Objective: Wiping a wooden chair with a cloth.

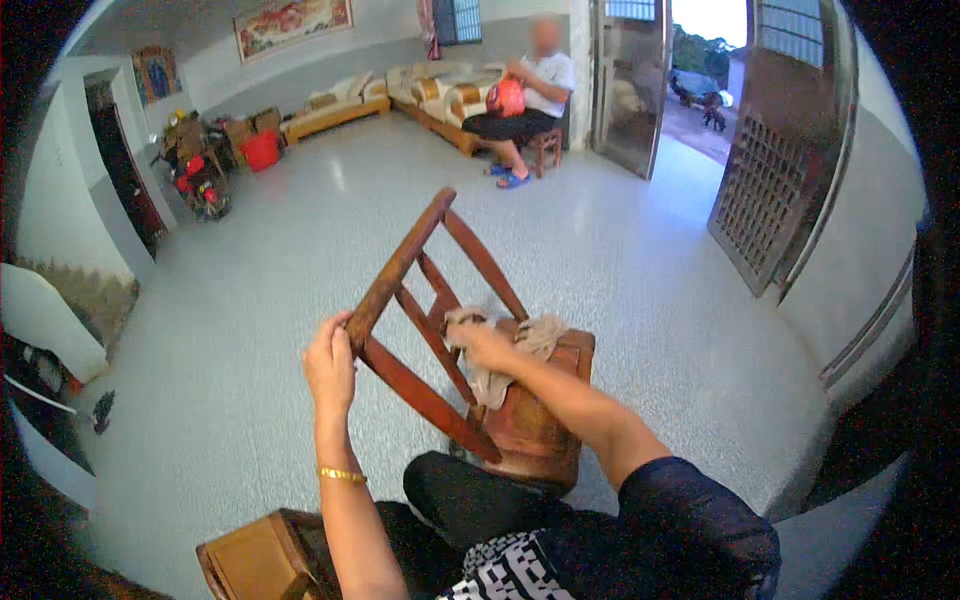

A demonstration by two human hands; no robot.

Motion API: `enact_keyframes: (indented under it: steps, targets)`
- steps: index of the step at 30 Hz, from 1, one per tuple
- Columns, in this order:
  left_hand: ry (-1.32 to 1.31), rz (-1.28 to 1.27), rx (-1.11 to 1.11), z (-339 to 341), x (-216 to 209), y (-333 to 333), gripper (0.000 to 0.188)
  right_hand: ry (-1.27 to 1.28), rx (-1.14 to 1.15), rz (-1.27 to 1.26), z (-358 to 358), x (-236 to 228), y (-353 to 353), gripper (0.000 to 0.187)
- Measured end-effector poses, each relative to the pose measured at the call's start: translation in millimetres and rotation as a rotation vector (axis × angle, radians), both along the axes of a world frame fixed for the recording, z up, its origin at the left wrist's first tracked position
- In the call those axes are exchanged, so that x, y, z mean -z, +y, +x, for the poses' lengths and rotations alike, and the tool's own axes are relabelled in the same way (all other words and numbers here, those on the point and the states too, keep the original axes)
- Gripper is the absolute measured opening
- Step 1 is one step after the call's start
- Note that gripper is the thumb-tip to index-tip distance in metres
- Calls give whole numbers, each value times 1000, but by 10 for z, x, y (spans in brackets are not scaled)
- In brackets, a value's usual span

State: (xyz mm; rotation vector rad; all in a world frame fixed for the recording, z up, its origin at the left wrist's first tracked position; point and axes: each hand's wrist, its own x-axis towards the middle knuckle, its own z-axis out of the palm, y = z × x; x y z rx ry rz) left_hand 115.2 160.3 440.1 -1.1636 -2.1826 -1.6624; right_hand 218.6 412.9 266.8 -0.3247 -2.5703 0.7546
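A reddish-brown wooden chair [430, 405] stands in front of me, its backrest toward my left and its seat to the right. My left hand [330, 362] grips the near end of the backrest's top rail, a worn wooden bar. With my right hand [483, 345] I hold a pale, crumpled cloth [493, 388] against the inner slats of the backrest, just above the seat. Part of the cloth trails over the seat. The right fingers are partly hidden by the cloth and blurred.
Another wooden seat [255, 560] is at my lower left. Across the room a person [545, 85] sits on a stool, holding a red round item [506, 97]. Wooden sofas [335, 105], a red bucket [261, 149] and a motorbike [203, 187] line the far wall. A metal door [770, 165] stands open.
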Motion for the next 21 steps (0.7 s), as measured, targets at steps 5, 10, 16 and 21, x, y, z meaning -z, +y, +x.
enact_keyframes:
  steps: [5,10,16,21]
  targets:
    - [10,-64,-72,-82,87,-126,29,12,191,-23,-93,7,-501,19]
    - [14,-16,-92,-172,176,-161,29,13,81,-551,-37,-262,-759,30]
    - [11,-79,-67,-184,188,-137,33,247,-101,-991,271,-540,-271,30]
    - [-16,-97,-91,-151,46,-119,34,183,-29,-738,246,-1300,-141,32]
